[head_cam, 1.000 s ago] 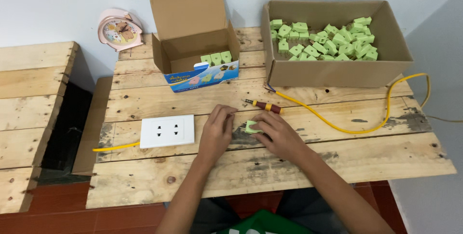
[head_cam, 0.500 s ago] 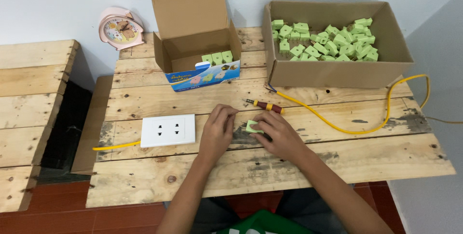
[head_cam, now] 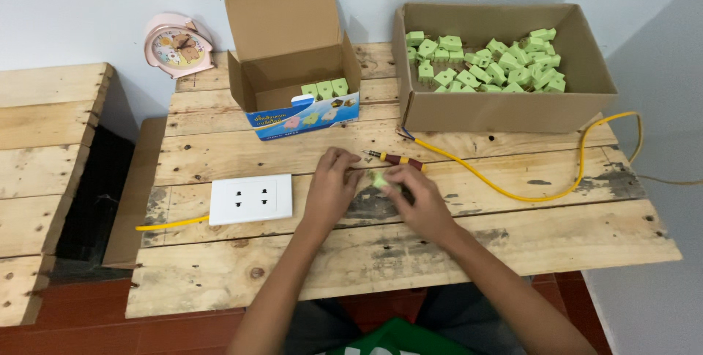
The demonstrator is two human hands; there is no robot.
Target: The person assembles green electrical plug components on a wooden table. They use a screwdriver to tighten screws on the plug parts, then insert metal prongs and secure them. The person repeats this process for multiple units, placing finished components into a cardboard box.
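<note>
Both hands (head_cam: pixel 377 192) around green plug (head_cam: pixel 379 178)

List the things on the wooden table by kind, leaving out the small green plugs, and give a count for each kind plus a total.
Cardboard boxes: 2, a small open one and a large one
White double socket plate: 1
Screwdriver: 1
Yellow cable: 1
Pink alarm clock: 1
Total: 6

Both hands, left and right, hold one green plug.
</note>
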